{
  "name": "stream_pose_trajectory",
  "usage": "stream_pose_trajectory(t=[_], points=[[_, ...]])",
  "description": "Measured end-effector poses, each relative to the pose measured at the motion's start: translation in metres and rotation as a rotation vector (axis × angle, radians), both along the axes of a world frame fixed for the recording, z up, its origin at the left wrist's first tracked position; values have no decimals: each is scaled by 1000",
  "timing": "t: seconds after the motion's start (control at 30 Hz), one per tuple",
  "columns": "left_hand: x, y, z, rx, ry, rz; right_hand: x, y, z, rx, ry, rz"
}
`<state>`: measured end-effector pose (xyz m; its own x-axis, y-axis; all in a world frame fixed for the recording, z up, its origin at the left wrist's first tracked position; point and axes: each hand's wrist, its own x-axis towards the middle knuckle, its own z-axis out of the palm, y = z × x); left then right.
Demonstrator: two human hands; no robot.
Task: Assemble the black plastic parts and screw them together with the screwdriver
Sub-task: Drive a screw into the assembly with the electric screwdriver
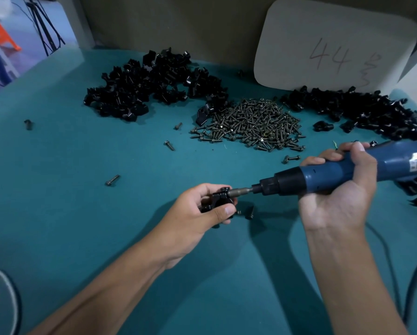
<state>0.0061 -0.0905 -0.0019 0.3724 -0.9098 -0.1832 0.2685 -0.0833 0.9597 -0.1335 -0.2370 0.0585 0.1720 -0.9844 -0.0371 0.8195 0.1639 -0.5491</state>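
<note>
Clamp assembly [219,200] of black plastic, pinched in left hand [197,213] above green counter [81,213]. Screwdriver [323,175] gripped in right hand [340,189], bit against the clamp's screw. Loose part [249,212] just beside. Beyond: screw pile [253,124], black part heaps left [152,85] and right [362,110], stray screws [112,180], cable [415,274] at right.

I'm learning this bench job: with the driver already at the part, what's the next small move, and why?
Probably run the screwdriver to drive the screw home, keeping it in line. Its bit already meets the top of the black part, which the left hand pinches above the table, and the right hand grips the driver's body. Whether the screw is already seated can't be seen.
</note>
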Motion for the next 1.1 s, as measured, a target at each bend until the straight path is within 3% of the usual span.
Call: stream_pose_trajectory(t=[0.53,0.67,0.9,1.1], points=[[0,1,4,28,51,-30,-2,1,3,-31,5,26],[-2,3,7,63,167,-76,-4,2,7,-89,2,73],[0,3,14,59,295,-125,-12,-2,14,-172,-62,212],[0,3,15,23,374,-165,-31,-19,18,-154,-298,341]])
